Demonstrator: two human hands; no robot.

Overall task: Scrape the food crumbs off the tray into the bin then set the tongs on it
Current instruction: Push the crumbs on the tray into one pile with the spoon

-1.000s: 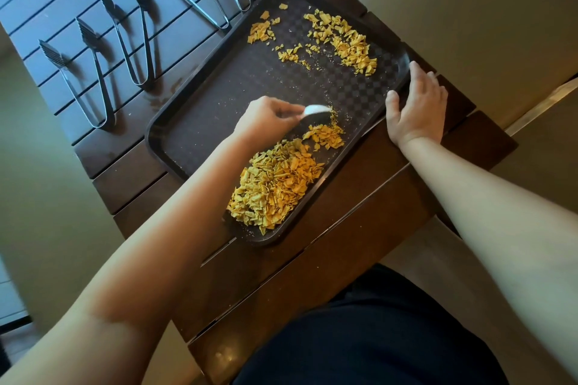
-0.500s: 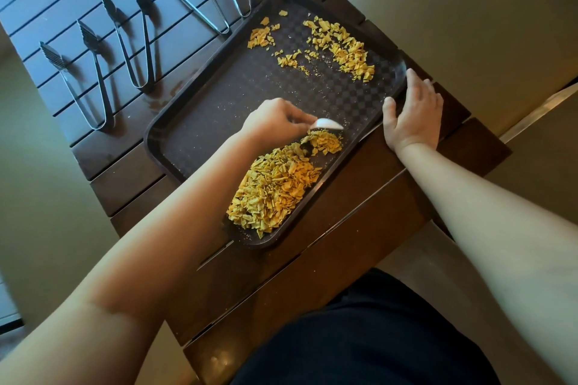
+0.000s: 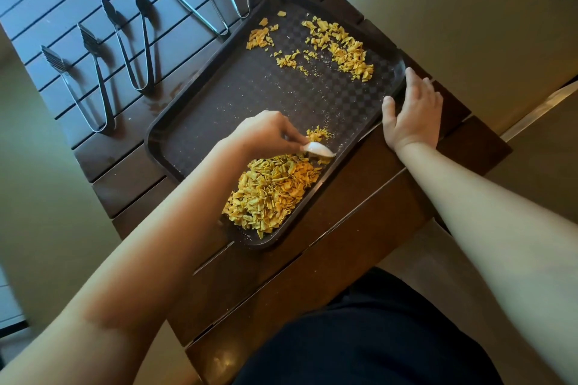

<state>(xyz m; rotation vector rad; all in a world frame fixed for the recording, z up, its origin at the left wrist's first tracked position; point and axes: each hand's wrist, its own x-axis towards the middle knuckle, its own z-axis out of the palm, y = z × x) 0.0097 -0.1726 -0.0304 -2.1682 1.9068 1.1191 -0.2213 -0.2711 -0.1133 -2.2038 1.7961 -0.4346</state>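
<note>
A dark brown tray [image 3: 237, 94] lies slantwise on the slatted table. A big heap of yellow crumbs [image 3: 269, 192] fills its near corner. A small clump [image 3: 317, 134] sits just beyond the scraper, and more crumbs [image 3: 341, 48] are scattered at the far end. My left hand [image 3: 266, 131] grips a small white scraper [image 3: 319, 149] whose edge touches the tray at the heap's far side. My right hand [image 3: 411, 112] rests flat with straight fingers against the tray's right rim. Several metal tongs lie beyond the tray: serrated ones [image 3: 93, 87] [image 3: 137, 50] at left, slim ones [image 3: 203, 0] at top.
The dark wooden table [image 3: 353, 228] ends close to my body, with its corner at lower right. Beige floor surrounds it on the left and upper right. No bin is in view.
My left hand pulled the scraper toward the tray's near edge, pushing crumbs into the big heap and leaving a small clump behind it. My right hand stayed on the rim.
</note>
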